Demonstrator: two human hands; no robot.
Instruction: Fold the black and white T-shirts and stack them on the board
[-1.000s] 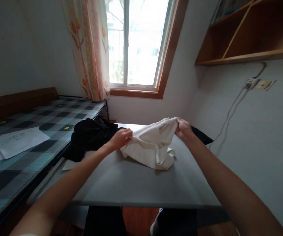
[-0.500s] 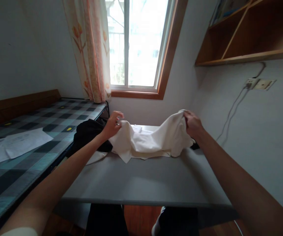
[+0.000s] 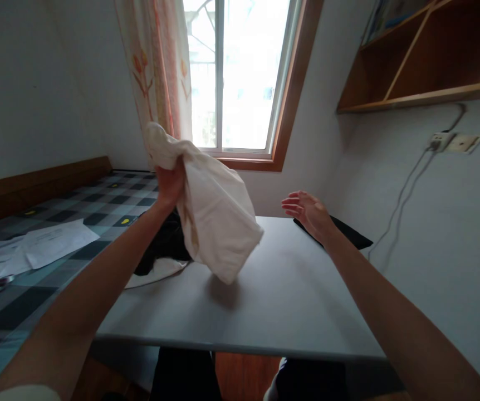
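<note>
A cream-white piece of cloth (image 3: 219, 209), perhaps a garment, hangs bunched from my left hand (image 3: 170, 184), which grips it above the left part of the grey table (image 3: 290, 295). Its lower corner dangles close over the tabletop. Folds of the cloth cover some of my left fingers. My right hand (image 3: 309, 214) is empty, fingers stretched out, over the table's right side. Behind my right wrist lies a flat black item (image 3: 348, 233). Dark clothing (image 3: 165, 242) and a white piece of fabric (image 3: 160, 271) lie at the table's left edge, partly hidden by my left arm.
Left of the table stands a bed with a checked cover (image 3: 52, 273) and loose papers (image 3: 60, 242) on it. A curtain (image 3: 165, 72) hangs beside the window. Up on the right wall is a wooden shelf (image 3: 424, 92), with a socket and cord (image 3: 440, 142) below.
My left hand has lifted the cloth up and to the left. My right hand has let go of it and opened. The flat black item on the right shows more fully.
</note>
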